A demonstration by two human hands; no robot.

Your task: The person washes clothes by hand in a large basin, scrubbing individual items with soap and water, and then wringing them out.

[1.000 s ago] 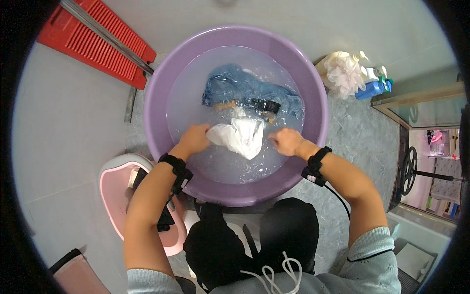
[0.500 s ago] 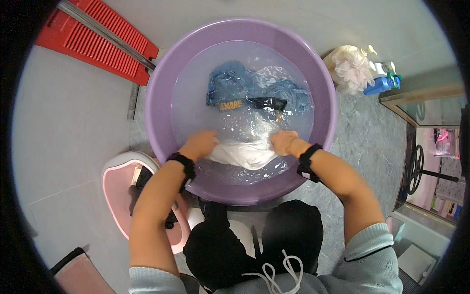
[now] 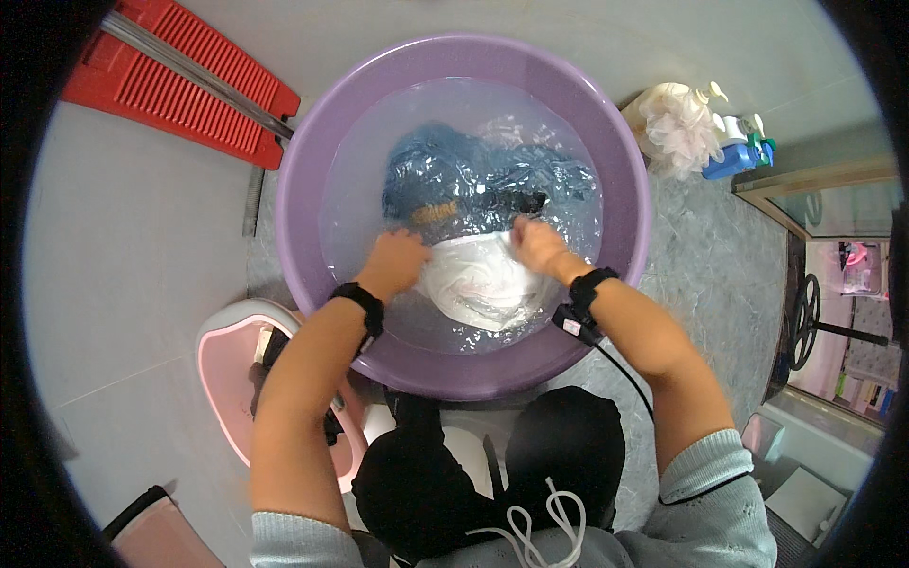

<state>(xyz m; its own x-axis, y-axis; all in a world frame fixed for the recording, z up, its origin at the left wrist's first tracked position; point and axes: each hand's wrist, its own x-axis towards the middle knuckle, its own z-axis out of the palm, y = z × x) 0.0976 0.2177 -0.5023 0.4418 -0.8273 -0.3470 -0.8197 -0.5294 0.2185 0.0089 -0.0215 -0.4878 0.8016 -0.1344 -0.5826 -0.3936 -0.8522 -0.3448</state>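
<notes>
A large round purple tub (image 3: 301,218) of cloudy water stands in front of my knees. In it lies a white cloth garment (image 3: 483,284), partly under the surface; its kind is hard to make out. My left hand (image 3: 396,260) is closed on the garment's upper left edge. On its upper right edge, my right hand (image 3: 538,244) is closed too. The far edge is stretched between both hands at the water's surface. Just beyond it floats a soaked blue denim garment (image 3: 445,170) with yellow lettering and a dark patch.
A pink basin (image 3: 222,379) holding dark clothing stands left of my knees. At the far left is a red ridged plastic board (image 3: 189,76) with a metal pole (image 3: 199,71). Pump bottles (image 3: 729,161) and a bath puff (image 3: 682,137) stand right of the tub, near a glass door frame (image 3: 824,199).
Both hands have moved away from me, drawing the white garment's far edge toward the denim. The white cloth has spread wider, and the denim has shifted slightly left. A cable now shows below my right wrist.
</notes>
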